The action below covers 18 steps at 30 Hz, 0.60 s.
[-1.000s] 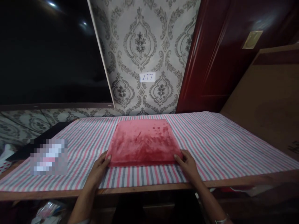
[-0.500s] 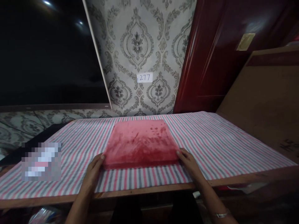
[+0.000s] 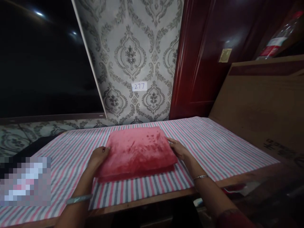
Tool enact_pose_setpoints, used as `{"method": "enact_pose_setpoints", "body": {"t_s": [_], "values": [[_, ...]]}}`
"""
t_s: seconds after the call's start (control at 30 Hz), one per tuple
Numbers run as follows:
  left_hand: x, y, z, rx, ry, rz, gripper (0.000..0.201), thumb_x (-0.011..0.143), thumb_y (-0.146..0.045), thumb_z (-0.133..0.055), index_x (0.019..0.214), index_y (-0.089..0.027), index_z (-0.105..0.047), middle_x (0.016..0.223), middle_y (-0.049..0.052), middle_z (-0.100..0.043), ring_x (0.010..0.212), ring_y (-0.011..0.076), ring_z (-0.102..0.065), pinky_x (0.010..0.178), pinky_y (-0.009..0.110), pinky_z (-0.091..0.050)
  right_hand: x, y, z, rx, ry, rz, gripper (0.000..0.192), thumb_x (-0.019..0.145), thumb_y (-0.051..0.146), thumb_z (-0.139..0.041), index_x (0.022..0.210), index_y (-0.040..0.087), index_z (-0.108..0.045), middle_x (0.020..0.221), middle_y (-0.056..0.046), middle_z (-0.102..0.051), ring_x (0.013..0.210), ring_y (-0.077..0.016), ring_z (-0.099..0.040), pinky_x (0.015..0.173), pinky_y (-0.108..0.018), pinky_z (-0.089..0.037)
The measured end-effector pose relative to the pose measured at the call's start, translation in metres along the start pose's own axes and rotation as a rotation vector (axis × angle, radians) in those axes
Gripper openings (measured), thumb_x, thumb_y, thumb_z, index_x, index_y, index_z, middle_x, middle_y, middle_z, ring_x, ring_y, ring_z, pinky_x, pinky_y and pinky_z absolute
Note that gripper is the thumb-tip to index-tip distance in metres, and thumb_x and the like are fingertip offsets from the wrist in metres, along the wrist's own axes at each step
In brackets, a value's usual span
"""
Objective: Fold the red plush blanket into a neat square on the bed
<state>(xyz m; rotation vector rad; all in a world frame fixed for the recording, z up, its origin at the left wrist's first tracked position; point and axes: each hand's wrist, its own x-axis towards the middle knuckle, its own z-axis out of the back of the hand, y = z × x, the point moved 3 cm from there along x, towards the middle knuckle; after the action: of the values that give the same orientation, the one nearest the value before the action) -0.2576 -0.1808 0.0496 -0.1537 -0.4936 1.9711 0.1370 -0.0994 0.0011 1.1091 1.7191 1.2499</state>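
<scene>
On the striped cloth point(image 3: 213, 148) near the table's front edge lies a folded pink blanket point(image 3: 136, 152). The left hand point(image 3: 98, 155) and right hand point(image 3: 178, 148) press open-palmed against its sides, squaring it; lifting it would need a grip underneath.

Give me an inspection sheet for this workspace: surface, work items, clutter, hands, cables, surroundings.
Surface: table with a wooden front edge, covered by a pink, grey and white striped cloth.
Work items: folded red plush cloth, lying flat on the striped cloth.
Clutter: dark flat object at the far left of the table; a blurred patch hides the near-left corner.
Hands: left hand on the red cloth's left edge; right hand on its right edge; a bangle on each wrist.
Cables: nothing seen.
Surroundings: patterned wallpaper with a label reading 277, dark screen at left, red door, brown board at right, plastic bottle above it.
</scene>
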Motion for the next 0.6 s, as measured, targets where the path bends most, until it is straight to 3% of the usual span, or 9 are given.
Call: {"method": "enact_pose_setpoints", "body": {"t_s": [0.23, 0.43, 0.53, 0.6], "values": [[-0.005, 0.003, -0.012, 0.067, -0.048, -0.009, 0.036, 0.086, -0.035, -0.037, 0.064, -0.021, -0.062, 0.086, 0.018, -0.074, 0.089, 0.0307, -0.069, 0.077, 0.035, -0.045, 0.012, -0.009, 0.003, -0.08, -0.021, 0.021, 0.026, 0.057, 0.025, -0.075, 0.081, 0.019, -0.067, 0.079, -0.003, -0.075, 0.07, -0.0191, -0.069, 0.068, -0.03, -0.053], [-0.01, 0.01, -0.012, 0.012, -0.108, 0.022, 0.036, 0.088, -0.033, -0.031, 0.068, -0.021, -0.058, 0.09, 0.018, -0.074, 0.092, 0.0294, -0.067, 0.079, 0.035, -0.045, 0.013, -0.023, 0.021, -0.059, -0.157, 0.088, 0.028, 0.055, 0.03, -0.073, 0.079, 0.023, -0.06, 0.065, 0.004, -0.067, 0.059, -0.0149, -0.061, 0.059, -0.027, -0.047], [-0.016, 0.012, -0.009, -0.027, -0.102, 0.01, 0.036, 0.087, -0.037, -0.031, 0.064, -0.022, -0.054, 0.081, 0.014, -0.072, 0.084, 0.0265, -0.067, 0.074, 0.033, -0.045, 0.002, -0.026, 0.019, -0.048, -0.174, 0.082, 0.032, 0.057, 0.037, -0.075, 0.082, 0.022, -0.064, 0.07, 0.002, -0.07, 0.063, -0.0172, -0.064, 0.063, -0.029, -0.049], [-0.024, 0.013, -0.006, -0.068, -0.074, -0.013, 0.038, 0.085, -0.044, -0.033, 0.064, -0.022, -0.054, 0.074, 0.01, -0.069, 0.077, 0.0239, -0.065, 0.069, 0.031, -0.044, -0.009, -0.022, 0.013, -0.062, -0.119, 0.075, 0.035, 0.058, 0.039, -0.078, 0.086, 0.02, -0.067, 0.079, -0.001, -0.073, 0.072, -0.0193, -0.067, 0.071, -0.031, -0.051]]}}
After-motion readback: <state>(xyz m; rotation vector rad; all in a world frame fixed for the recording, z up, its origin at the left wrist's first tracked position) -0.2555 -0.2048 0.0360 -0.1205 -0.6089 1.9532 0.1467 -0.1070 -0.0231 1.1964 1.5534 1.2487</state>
